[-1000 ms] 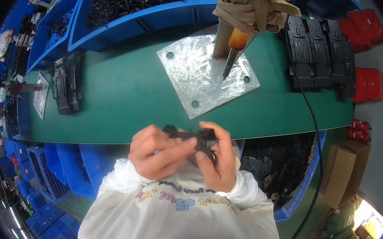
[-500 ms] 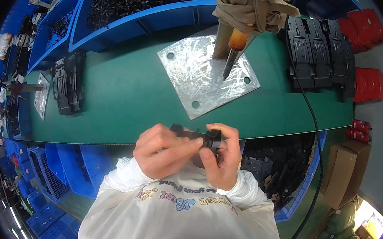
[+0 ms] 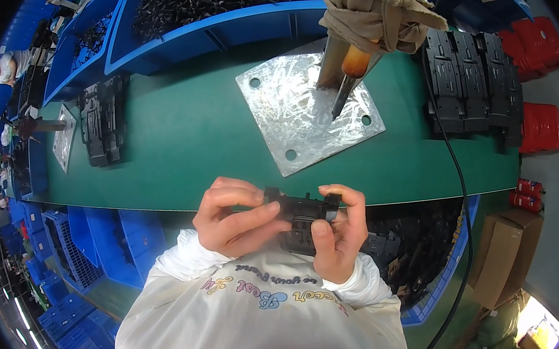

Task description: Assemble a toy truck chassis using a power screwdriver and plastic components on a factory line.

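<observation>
A black plastic part (image 3: 303, 208) with raised ends is held in front of my chest, by the near edge of the green table. My right hand (image 3: 342, 233) grips its right end, thumb on the near side and index finger over the top. At the other end, my left hand (image 3: 231, 218) has its thumb and fingers closed on the part. Part of the underside is hidden by my fingers. Beyond my hands lies a square metal plate (image 3: 278, 117) with corner holes. Above it hangs a pointed tool with an orange-brown handle (image 3: 355, 62), bound in beige cloth (image 3: 382, 16).
A blue bin (image 3: 218, 37) of small black pieces stands at the back left. Black molded parts are stacked at the right (image 3: 467, 81) and left (image 3: 101, 120) of the table. A black cable (image 3: 462, 178) runs down the right side. Below the edge sits a bin of black parts (image 3: 420, 249).
Both hands and the black part have shifted slightly right. My left fingers have drawn back toward the part's left end, so more of its middle shows.
</observation>
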Action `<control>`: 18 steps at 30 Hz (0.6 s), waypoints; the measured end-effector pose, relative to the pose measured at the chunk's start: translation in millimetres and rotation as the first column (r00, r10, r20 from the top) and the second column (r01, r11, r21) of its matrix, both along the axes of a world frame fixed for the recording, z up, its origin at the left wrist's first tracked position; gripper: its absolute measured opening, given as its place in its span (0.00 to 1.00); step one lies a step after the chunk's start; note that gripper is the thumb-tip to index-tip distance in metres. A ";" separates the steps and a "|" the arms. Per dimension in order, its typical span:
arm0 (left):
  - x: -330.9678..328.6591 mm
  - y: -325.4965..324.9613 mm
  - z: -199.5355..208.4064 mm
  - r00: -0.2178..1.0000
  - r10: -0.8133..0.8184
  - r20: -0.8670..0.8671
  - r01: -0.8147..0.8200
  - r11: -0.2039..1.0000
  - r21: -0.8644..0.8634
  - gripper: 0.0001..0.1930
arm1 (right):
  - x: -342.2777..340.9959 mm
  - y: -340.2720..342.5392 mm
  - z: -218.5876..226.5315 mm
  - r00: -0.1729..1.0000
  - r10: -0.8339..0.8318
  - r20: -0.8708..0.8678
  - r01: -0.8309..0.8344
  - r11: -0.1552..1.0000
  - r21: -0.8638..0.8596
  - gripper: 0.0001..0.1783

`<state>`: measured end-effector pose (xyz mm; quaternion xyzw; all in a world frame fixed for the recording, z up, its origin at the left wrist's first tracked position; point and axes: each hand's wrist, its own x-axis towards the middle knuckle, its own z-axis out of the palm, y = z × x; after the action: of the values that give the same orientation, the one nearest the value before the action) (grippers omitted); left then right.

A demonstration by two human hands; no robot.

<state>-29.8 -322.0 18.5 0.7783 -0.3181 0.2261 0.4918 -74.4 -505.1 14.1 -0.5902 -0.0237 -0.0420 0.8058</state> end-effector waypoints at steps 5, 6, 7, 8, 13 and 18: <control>3.7 2.3 -2.5 0.998 -0.033 -0.049 0.030 0.998 -0.052 0.24 | -1.6 2.4 0.8 1.000 -0.002 -0.004 0.002 1.000 -0.025 0.25; 4.6 2.6 -3.3 0.998 -0.032 -0.049 0.029 0.998 -0.054 0.24 | -3.1 1.0 0.7 1.000 0.018 -0.025 -0.019 0.999 -0.047 0.25; 5.3 3.2 -3.9 0.997 -0.047 -0.058 0.043 0.997 -0.068 0.24 | -3.9 0.3 0.8 0.998 0.037 -0.046 -0.040 0.997 -0.068 0.24; 6.1 3.5 -4.1 0.996 -0.062 -0.067 0.057 0.995 -0.082 0.24 | -3.2 0.4 1.3 0.998 0.038 -0.046 -0.041 0.997 -0.068 0.24; 13.1 2.6 -2.1 0.993 -0.041 -0.107 0.037 0.999 -0.035 0.22 | 9.6 -0.3 5.4 0.982 0.045 -0.185 -0.030 0.996 0.081 0.21; 14.0 4.9 4.6 0.986 -0.013 -0.167 0.019 0.999 0.037 0.21 | 13.1 -3.3 10.7 0.979 0.061 -0.194 -0.039 0.993 0.113 0.21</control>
<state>-15.7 -317.1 23.0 0.8013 -0.2863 0.1498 0.5035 -61.3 -508.4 24.8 -0.5462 0.0438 0.0358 0.8358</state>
